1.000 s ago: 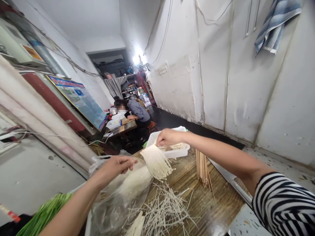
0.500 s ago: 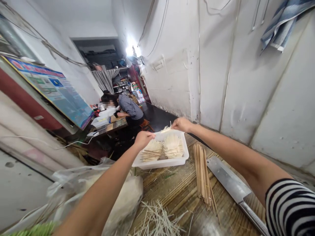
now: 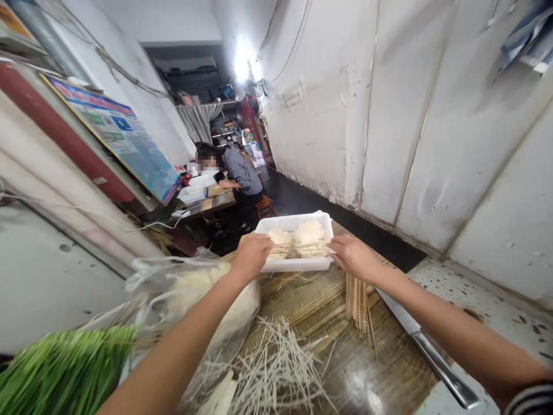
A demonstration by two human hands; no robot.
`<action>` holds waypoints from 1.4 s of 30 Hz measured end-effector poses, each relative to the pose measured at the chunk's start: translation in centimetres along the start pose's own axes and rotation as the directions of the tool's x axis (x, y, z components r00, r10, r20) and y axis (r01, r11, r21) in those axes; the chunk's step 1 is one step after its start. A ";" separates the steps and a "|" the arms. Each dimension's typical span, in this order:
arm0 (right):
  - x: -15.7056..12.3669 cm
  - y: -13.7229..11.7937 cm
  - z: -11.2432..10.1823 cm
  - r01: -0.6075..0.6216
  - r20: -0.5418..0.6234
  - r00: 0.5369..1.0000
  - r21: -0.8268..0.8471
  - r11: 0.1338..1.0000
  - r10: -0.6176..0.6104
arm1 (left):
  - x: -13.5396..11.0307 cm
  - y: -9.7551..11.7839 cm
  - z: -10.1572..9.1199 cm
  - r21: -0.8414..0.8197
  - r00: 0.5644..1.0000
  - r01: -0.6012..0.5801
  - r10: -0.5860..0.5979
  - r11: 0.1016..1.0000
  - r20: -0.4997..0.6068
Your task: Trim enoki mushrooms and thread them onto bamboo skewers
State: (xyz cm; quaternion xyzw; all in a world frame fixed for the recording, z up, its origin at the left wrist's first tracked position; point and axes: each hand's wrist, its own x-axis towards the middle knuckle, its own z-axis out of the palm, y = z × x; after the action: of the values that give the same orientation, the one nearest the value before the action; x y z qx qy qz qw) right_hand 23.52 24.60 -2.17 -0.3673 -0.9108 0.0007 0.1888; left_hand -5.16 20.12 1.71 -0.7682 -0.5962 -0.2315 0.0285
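A white plastic tray [image 3: 295,264] stands on the wooden board, holding two stacks of thin, pale pieces threaded on sticks. The left stack [image 3: 280,237] has stick ends jutting out in front; the right stack [image 3: 311,233] lies beside it. Over the tray's left side my left hand [image 3: 252,255] is closed, its fingertips just inside the rim. My right hand [image 3: 354,256] closes at the right rim, fingers bent. Parts of both rims are hidden under the hands. A bundle of thin wooden sticks [image 3: 358,302] lies just below my right hand.
A cleaver [image 3: 443,363] lies to the right, partly under my right forearm. Pale shredded strips [image 3: 280,369] are heaped in front. To the left are a clear plastic bag [image 3: 235,311] of pale sheets and green stalks [image 3: 64,369]. Another person [image 3: 242,173] sits at a far table.
The pale piece held up between my hands over the tray is no longer in the air. Both hands have come down and apart to the tray's two sides. The view has shifted.
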 end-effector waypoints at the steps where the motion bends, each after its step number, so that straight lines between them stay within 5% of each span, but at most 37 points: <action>1: -1.9 -0.9 -0.2 0.017 0.002 1.000 0.020 1.000 -0.017 | -2.3 0.5 -1.4 0.018 0.999 0.020 -0.019 1.000 -0.034; 4: -7.9 -4.0 0.1 0.043 0.004 0.999 0.158 0.987 -0.044 | -10.7 2.0 -4.6 0.044 0.988 0.112 -0.107 0.993 -0.114; 7: -13.3 -7.1 1.8 0.000 0.037 0.999 0.316 0.949 -0.012 | -19.5 3.1 -5.7 0.051 0.952 0.252 -0.238 0.966 -0.193; 12: -18.1 -11.4 5.2 -0.103 0.108 0.991 0.291 0.951 0.075 | -30.5 3.7 -3.9 -0.023 0.872 0.471 -0.469 0.882 -0.142; 17: -18.1 -15.3 7.3 -0.048 0.095 0.995 0.187 0.981 0.031 | -35.7 3.2 -0.8 -0.072 0.795 0.576 -0.578 0.814 -0.185; 22: -15.9 -18.2 8.9 0.075 0.083 0.992 0.198 0.977 -0.093 | -36.5 3.1 1.1 -0.012 0.813 0.567 -0.561 0.824 -0.158; 29: -14.1 -20.3 8.4 0.143 0.046 0.987 0.177 0.974 -0.153 | -32.3 2.6 2.0 0.113 0.835 0.548 -0.551 0.828 -0.015; 32: -13.9 -22.5 8.3 0.399 0.075 0.904 0.204 0.894 -0.421 | -30.1 2.7 2.3 0.144 0.828 0.547 -0.558 0.825 0.053; 37: -12.2 -25.8 9.3 0.726 0.092 0.653 0.204 0.656 -0.751 | -27.4 2.6 2.5 0.186 0.785 0.568 -0.596 0.802 0.172; 39: -11.1 -26.3 9.8 0.763 0.106 0.614 0.171 0.623 -0.782 | -26.5 2.1 2.5 0.192 0.762 0.578 -0.609 0.793 0.219; 42: -9.6 -25.7 10.7 0.759 0.131 0.624 0.131 0.638 -0.770 | -25.5 1.4 2.3 0.167 0.733 0.595 -0.615 0.787 0.290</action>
State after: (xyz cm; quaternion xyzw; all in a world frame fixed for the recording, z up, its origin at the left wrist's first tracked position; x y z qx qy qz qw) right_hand 8.95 0.84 -11.81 0.0619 -0.9927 -0.0188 0.1022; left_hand -7.79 -2.57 -10.00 -0.5585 -0.8165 -0.0779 -0.1242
